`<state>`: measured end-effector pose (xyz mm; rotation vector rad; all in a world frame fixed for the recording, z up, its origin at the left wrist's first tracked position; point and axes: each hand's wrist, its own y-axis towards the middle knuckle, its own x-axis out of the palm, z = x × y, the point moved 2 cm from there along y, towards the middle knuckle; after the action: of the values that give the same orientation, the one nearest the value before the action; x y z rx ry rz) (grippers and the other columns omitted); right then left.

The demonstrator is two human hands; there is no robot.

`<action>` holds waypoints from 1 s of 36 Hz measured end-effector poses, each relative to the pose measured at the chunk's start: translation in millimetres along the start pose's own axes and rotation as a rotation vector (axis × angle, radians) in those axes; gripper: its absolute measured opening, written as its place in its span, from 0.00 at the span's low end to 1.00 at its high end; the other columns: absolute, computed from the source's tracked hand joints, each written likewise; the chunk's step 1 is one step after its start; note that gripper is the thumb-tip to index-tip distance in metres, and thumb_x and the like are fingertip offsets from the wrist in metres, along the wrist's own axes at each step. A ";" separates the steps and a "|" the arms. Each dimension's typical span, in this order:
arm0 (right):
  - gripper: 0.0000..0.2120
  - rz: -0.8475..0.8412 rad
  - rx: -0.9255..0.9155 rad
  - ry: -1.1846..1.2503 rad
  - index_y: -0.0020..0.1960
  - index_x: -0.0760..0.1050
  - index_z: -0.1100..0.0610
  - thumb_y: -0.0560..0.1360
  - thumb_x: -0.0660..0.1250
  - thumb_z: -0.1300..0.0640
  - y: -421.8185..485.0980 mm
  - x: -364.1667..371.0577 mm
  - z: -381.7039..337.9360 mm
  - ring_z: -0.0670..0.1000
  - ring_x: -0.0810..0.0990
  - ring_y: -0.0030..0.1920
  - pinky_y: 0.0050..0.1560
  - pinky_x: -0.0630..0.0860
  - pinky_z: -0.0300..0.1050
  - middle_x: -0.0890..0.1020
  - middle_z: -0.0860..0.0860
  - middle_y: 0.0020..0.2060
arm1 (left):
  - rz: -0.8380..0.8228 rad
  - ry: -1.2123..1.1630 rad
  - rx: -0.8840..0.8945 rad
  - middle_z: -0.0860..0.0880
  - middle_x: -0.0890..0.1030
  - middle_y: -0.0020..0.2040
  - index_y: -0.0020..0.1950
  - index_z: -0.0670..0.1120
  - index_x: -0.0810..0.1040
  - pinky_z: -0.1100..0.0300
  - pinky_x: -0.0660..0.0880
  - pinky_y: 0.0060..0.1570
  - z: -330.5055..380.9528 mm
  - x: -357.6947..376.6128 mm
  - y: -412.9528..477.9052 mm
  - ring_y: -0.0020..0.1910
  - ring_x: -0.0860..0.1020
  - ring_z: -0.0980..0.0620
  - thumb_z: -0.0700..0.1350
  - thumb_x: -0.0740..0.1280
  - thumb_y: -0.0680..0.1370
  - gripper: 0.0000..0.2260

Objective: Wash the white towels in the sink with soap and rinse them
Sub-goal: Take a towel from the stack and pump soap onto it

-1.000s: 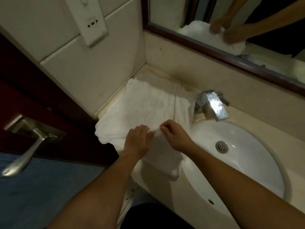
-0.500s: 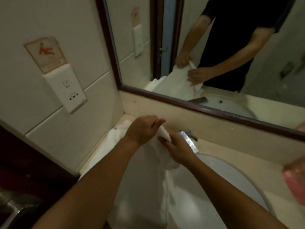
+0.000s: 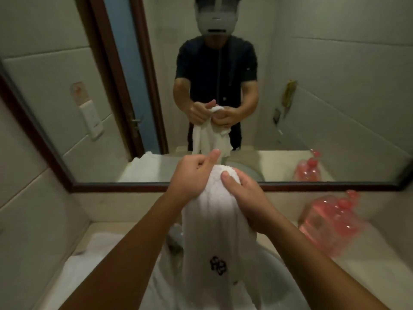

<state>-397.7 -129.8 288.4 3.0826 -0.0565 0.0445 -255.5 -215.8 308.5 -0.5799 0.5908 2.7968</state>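
Our left hand (image 3: 190,175) and right hand (image 3: 248,201) both grip the white towel (image 3: 214,233), bunched and lifted above the sink (image 3: 281,285). Its hanging end may perhaps catch the faucet, half hidden, and slip.

A white towel (image 3: 214,222) bears a small black embroidered emblem (image 3: 218,265) on its hanging length. More white towelling (image 3: 78,265) lies at the left edge of the pale beige worktop (image 3: 368,260). A translucent pink plastic bag (image 3: 328,222) sits at the worktop's right edge. The mirror (image 3: 324,86) has a dark reddish-brown frame (image 3: 33,135) and reflects a black short-sleeved shirt (image 3: 215,68), a grey headset (image 3: 215,17), a blue door (image 3: 131,70) and off-white wall tiles (image 3: 26,209).
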 end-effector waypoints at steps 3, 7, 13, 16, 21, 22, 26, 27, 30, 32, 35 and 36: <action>0.11 0.057 0.072 0.073 0.65 0.79 0.50 0.86 0.64 0.50 -8.8 -31.0 7.1 0.51 0.87 0.58 0.59 0.84 0.47 0.88 0.50 0.57 | -0.040 -0.081 -0.048 0.49 0.72 0.30 0.35 0.46 0.74 0.56 0.68 0.35 7.6 37.1 2.8 0.30 0.70 0.54 0.68 0.61 0.80 0.28; 0.24 0.085 0.143 0.183 0.72 0.76 0.55 0.81 0.67 0.44 -23.8 -66.6 17.4 0.61 0.83 0.65 0.69 0.79 0.60 0.85 0.59 0.63 | -0.160 -0.313 -0.233 0.46 0.83 0.36 0.34 0.47 0.80 0.47 0.80 0.47 -2.3 93.6 -6.6 0.38 0.81 0.47 0.77 0.60 0.75 0.34; 0.19 0.219 0.197 0.427 0.67 0.76 0.58 0.83 0.67 0.46 -41.0 -125.0 28.5 0.63 0.85 0.60 0.60 0.83 0.59 0.86 0.63 0.58 | -0.487 -0.726 -0.451 0.51 0.88 0.53 0.59 0.50 0.77 0.65 0.82 0.45 -23.3 180.5 -40.3 0.48 0.86 0.63 0.83 0.73 0.44 0.54; 0.25 0.324 0.245 0.500 0.68 0.78 0.59 0.79 0.71 0.43 -46.9 -156.4 48.6 0.64 0.85 0.61 0.61 0.83 0.59 0.85 0.64 0.58 | -0.505 -0.695 -0.561 0.46 0.84 0.66 0.69 0.51 0.79 0.46 0.76 0.70 -42.7 216.6 -42.3 0.64 0.83 0.52 0.85 0.67 0.58 0.51; 0.19 0.552 0.397 0.495 0.66 0.78 0.63 0.83 0.69 0.50 -69.9 -203.2 80.0 0.67 0.85 0.60 0.64 0.81 0.64 0.85 0.66 0.58 | -0.481 -0.653 -0.717 0.41 0.87 0.60 0.67 0.45 0.82 0.39 0.79 0.66 -43.1 251.1 -39.7 0.60 0.85 0.40 0.77 0.61 0.66 0.44; 0.16 0.573 0.412 0.439 0.65 0.79 0.62 0.83 0.69 0.52 -72.7 -204.7 82.5 0.65 0.86 0.58 0.64 0.81 0.65 0.87 0.64 0.56 | -0.461 -0.667 -0.733 0.41 0.87 0.59 0.66 0.44 0.82 0.39 0.80 0.64 -43.4 249.3 -37.4 0.59 0.85 0.40 0.76 0.62 0.67 0.43; 0.14 0.653 0.429 0.196 0.63 0.83 0.53 0.84 0.67 0.46 -81.0 -234.0 98.1 0.55 0.89 0.54 0.63 0.82 0.58 0.89 0.54 0.53 | -0.473 -0.555 -0.760 0.41 0.88 0.55 0.62 0.43 0.84 0.43 0.81 0.62 -37.1 279.6 -21.4 0.56 0.87 0.41 0.74 0.69 0.65 0.40; 0.15 0.682 0.428 0.177 0.63 0.83 0.49 0.83 0.67 0.42 -81.1 -239.7 97.2 0.54 0.89 0.54 0.63 0.82 0.56 0.89 0.52 0.54 | -0.480 -0.507 -0.750 0.42 0.88 0.55 0.61 0.44 0.85 0.44 0.81 0.62 -33.4 286.5 -18.0 0.55 0.87 0.43 0.75 0.70 0.65 0.40; 0.19 0.801 0.445 0.150 0.62 0.84 0.47 0.82 0.65 0.36 -76.8 -266.7 96.5 0.53 0.88 0.56 0.63 0.81 0.55 0.88 0.51 0.57 | -0.488 -0.415 -0.758 0.46 0.88 0.56 0.62 0.46 0.85 0.45 0.80 0.63 -26.7 310.4 -6.2 0.56 0.85 0.44 0.76 0.69 0.69 0.38; 0.24 0.835 0.511 0.118 0.58 0.85 0.52 0.85 0.60 0.36 -75.2 -285.9 94.7 0.56 0.88 0.54 0.65 0.80 0.57 0.89 0.53 0.51 | -0.520 -0.388 -0.769 0.47 0.87 0.56 0.62 0.47 0.84 0.47 0.81 0.62 -19.5 324.4 1.0 0.55 0.85 0.46 0.76 0.68 0.73 0.36; 0.29 0.832 0.605 0.075 0.60 0.83 0.57 0.85 0.55 0.34 -72.6 -315.9 91.5 0.59 0.88 0.53 0.66 0.79 0.60 0.89 0.57 0.49 | -0.589 -0.385 -0.748 0.49 0.88 0.50 0.58 0.48 0.85 0.54 0.81 0.48 -5.6 341.5 9.8 0.51 0.85 0.48 0.72 0.65 0.78 0.29; 0.29 0.817 0.623 0.049 0.59 0.83 0.58 0.85 0.56 0.34 -70.8 -324.7 89.3 0.59 0.88 0.52 0.65 0.80 0.59 0.89 0.57 0.48 | -0.601 -0.382 -0.743 0.48 0.88 0.50 0.58 0.49 0.86 0.54 0.81 0.48 -2.1 346.6 12.3 0.51 0.86 0.48 0.72 0.64 0.78 0.28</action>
<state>-716.9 -52.8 185.5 3.3592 -1.5474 0.2043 -569.2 -181.1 164.8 -0.2494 -0.6265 2.3576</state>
